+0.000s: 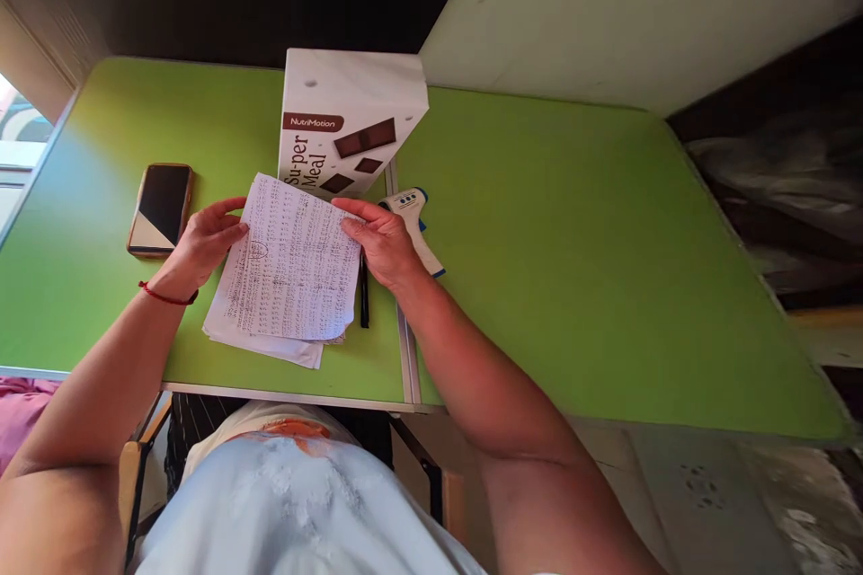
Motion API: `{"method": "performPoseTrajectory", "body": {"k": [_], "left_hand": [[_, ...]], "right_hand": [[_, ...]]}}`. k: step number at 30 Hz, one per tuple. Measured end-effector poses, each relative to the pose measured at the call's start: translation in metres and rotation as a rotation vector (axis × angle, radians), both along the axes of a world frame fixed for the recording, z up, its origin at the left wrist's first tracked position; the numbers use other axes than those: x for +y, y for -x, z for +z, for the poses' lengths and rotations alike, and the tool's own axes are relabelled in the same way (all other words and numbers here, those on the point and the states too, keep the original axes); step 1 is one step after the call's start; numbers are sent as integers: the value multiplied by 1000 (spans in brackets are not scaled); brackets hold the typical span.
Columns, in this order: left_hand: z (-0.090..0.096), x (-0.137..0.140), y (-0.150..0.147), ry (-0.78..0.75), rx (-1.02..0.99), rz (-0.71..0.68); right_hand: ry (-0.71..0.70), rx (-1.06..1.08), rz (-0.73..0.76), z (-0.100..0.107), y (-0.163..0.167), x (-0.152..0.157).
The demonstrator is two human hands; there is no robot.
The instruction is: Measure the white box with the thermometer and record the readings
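Note:
A sheet of paper (297,265) covered in dense rows of handwriting is held up between my two hands. My left hand (208,238) pinches its left edge between thumb and fingers. At the upper right corner, my right hand (381,238) grips the sheet the same way. More white papers (270,344) show below it, resting low over the table; I cannot tell how many. Beside the sheet's right edge lies a dark pen (365,292), partly hidden. A white and blue infrared thermometer (413,220) lies just past my right hand, partly covered by it.
A white NutriMotion box (354,99) stands behind the papers. To the left a smartphone (160,208) in a brown case lies near my left hand. The green folding table (573,260) has a metal seam down its middle and a wall behind it.

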State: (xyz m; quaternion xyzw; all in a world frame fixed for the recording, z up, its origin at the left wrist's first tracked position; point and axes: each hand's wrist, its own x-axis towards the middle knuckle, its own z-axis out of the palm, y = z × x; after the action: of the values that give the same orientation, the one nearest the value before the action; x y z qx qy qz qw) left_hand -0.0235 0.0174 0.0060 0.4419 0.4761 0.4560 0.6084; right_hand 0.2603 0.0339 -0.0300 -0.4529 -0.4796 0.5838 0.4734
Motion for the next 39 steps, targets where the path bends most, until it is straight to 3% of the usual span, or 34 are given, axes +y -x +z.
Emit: {"method": "performPoseTrajectory", "body": {"k": [12, 19, 26, 30, 35, 39], "left_hand": [[3, 0, -4, 176, -187, -125], [0, 3, -2, 133, -154, -164], [0, -1, -7, 73, -82, -115], [-5, -2, -10, -90, -28, -62], [-3, -5, -14, -420, 288, -14], [2, -8, -13, -555, 462, 2]], "right_hand": [[4, -31, 21, 9, -5, -1], [6, -72, 29, 11, -5, -2], [21, -78, 6, 13, -3, -3], [31, -67, -14, 11, -4, -3], [29, -81, -15, 8, -5, -2], [1, -107, 4, 8, -4, -1]]}}
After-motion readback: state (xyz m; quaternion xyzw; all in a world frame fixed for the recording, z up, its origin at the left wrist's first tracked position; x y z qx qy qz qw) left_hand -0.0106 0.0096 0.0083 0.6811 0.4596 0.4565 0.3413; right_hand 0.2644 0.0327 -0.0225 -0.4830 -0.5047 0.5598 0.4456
